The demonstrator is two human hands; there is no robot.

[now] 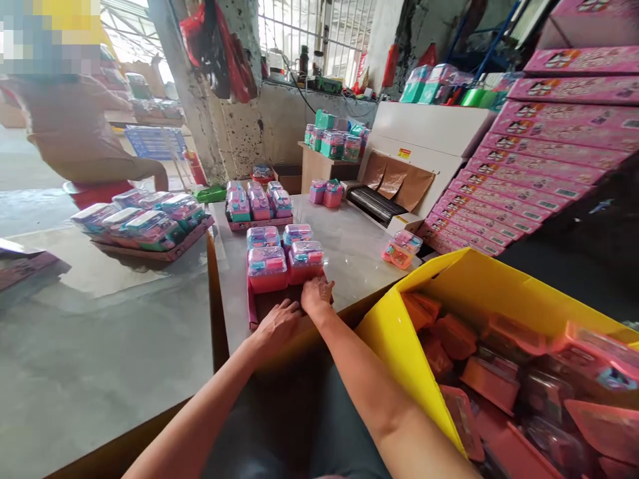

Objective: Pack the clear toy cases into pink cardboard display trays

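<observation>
In front of me on the table is a pink cardboard tray [252, 307] with several small plastic boxes [268, 269] in its far part. The boxes have pink-red bases and clear lids with coloured pieces inside. Bare brown cardboard shows in the tray's near part. My left hand [279, 320] lies over the tray's near edge, its fingers bent down onto the cardboard. Close beside it, my right hand [317, 294] is curled at the near right side of the tray, just below a box. Its fingertips are partly hidden.
Another filled tray [260, 223] stands behind, and one more [192, 239] to the left. A yellow bin [407, 336] of orange-red boxes is at right. Beyond are a white conveyor machine [424, 133], stacked pink cartons [529, 159] and a seated person [80, 133].
</observation>
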